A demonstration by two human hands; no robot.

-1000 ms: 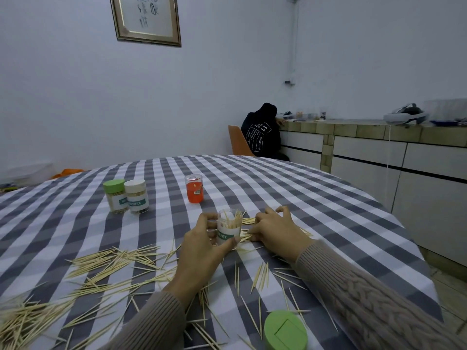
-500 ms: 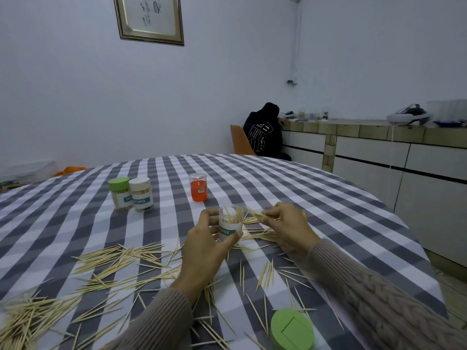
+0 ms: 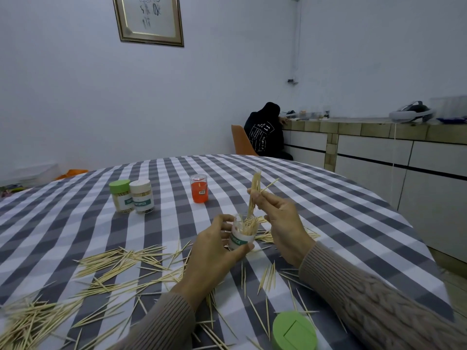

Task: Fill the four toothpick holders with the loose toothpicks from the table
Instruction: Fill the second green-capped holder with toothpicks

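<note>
Above open holder [image 3: 243, 232], gripped in my left hand [image 3: 214, 251]: right hand [image 3: 280, 218] pinches toothpick bundle [image 3: 254, 195]. Step: loading. Next: align tips, lower into mouth.

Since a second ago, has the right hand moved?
Yes. The right hand has risen off the checked tablecloth, pinching a bunch of toothpicks above the open holder, which the left hand holds.

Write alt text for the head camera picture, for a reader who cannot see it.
A person's right hand pinches a bundle of toothpicks above an open clear toothpick holder gripped by the left hand. Loose toothpicks litter the grey checked tablecloth; two capped holders, an orange holder and a green lid sit nearby.
</note>
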